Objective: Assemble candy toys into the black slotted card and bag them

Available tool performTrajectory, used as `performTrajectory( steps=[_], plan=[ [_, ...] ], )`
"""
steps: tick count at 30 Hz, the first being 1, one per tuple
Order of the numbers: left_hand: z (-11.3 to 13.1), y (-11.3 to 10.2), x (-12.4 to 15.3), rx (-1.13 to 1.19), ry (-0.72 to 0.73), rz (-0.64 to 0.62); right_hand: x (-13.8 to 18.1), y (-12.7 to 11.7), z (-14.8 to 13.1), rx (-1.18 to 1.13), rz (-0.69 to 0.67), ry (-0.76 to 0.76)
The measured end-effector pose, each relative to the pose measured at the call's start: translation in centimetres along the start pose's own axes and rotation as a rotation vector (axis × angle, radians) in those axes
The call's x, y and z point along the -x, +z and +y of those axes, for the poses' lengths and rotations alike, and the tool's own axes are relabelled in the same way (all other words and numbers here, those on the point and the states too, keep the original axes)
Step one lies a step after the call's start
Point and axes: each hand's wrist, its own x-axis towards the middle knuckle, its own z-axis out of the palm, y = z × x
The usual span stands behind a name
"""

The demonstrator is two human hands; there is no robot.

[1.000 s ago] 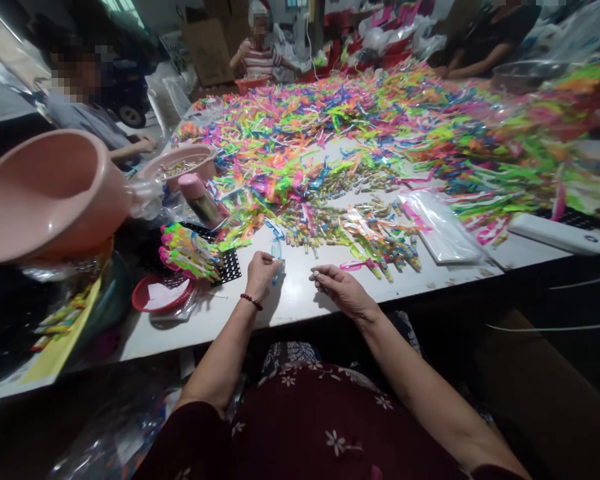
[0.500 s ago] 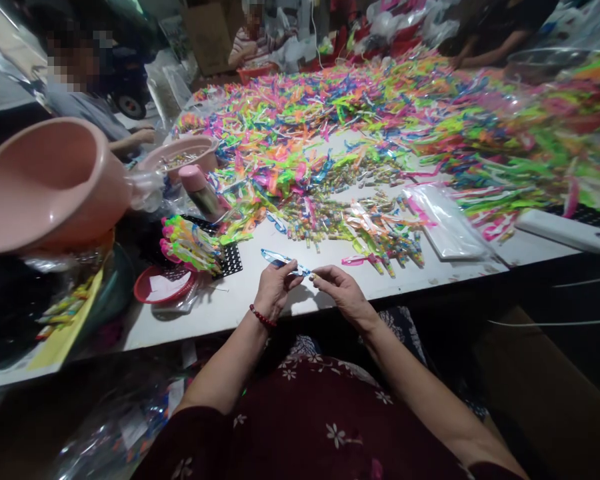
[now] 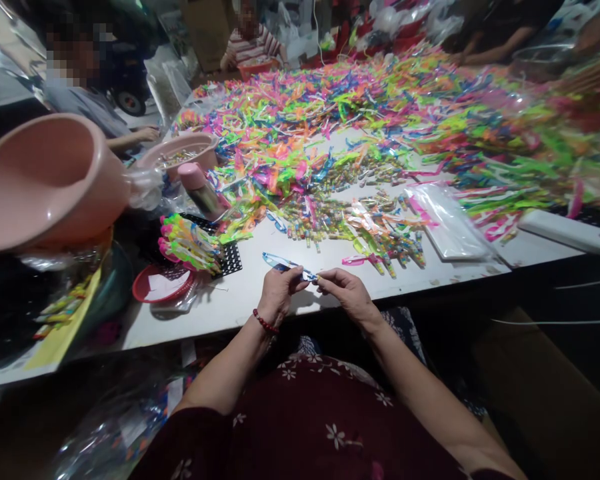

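A thin blue piece (image 3: 285, 265) of glossy, see-through plastic is pinched; the table (image 3: 250, 303) is seen as smooth, matt white; the basin (image 3: 45, 183) – smooth pink plastic; the heaped strips (image 3: 340, 127) are shiny plastic.

Both forearms bare, reaching forward from lap, converging at near worktop edge. Left hand (image 3: 276, 293) knuckles up, fingers curled, thumb and forefinger pinched shut on blue strip. Red bead bracelet on left wrist. Right hand (image 3: 344, 293) palm down, fingers bent, tips pinched at strip's near end, almost touching left fingers.
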Motion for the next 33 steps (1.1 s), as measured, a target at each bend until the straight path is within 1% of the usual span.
performTrajectory(
  steps=[5,9,12,15,18,20,21,23,24,26,28,29,30,31,33],
  plan=[
    [0.2,0.0,0.3,-0.026,0.019,-0.001,0.3,0.1,-0.4,0.087,0.000,-0.032],
    [0.4,-0.1,0.3,-0.047,0.030,-0.005,0.3,0.2,-0.6,0.180,-0.002,-0.020],
    [0.4,-0.5,-0.3,-0.061,0.033,-0.052,0.2,0.3,-0.3,0.238,-0.004,-0.043],
    [0.3,-0.8,-1.0,-0.083,0.018,-0.140,0.1,0.6,0.1,0.337,-0.010,-0.101],
    [-0.1,-0.7,-1.5,-0.081,-0.015,-0.163,-0.2,0.6,0.3,0.412,-0.008,-0.128],
    [-0.4,-0.5,-1.9,-0.087,0.001,-0.193,-0.9,-0.1,0.1,0.426,0.017,-0.150],
    [-0.5,-0.4,-2.2,-0.121,0.025,-0.227,-1.4,-0.8,-0.2,0.429,0.054,-0.170],
    [-0.4,-0.2,-3.2,-0.242,0.091,-0.270,-2.5,-3.0,-1.0,0.433,0.190,-0.241],
    [-0.1,-0.2,-4.0,-0.320,0.129,-0.257,-3.2,-4.5,-1.5,0.450,0.281,-0.289],
    [0.8,-0.3,-6.3,-0.460,0.207,-0.154,-4.7,-7.5,-2.6,0.563,0.488,-0.417],
    [2.0,-0.6,-9.1,-0.578,0.287,-0.020,-6.3,-9.9,-3.3,0.822,0.659,-0.565],
    [2.7,-0.6,-10.5,-0.642,0.330,0.038,-7.1,-10.5,-3.3,0.944,0.684,-0.619],
    [3.4,-0.6,-11.9,-0.711,0.370,0.088,-8.0,-10.6,-3.2,1.043,0.660,-0.653],
    [4.0,-0.5,-13.2,-0.784,0.411,0.132,-8.7,-10.2,-2.9,1.108,0.592,-0.662],
    [5.0,-0.1,-15.2,-0.929,0.479,0.201,-10.0,-8.1,-1.8,1.172,0.388,-0.611]
  ],
)
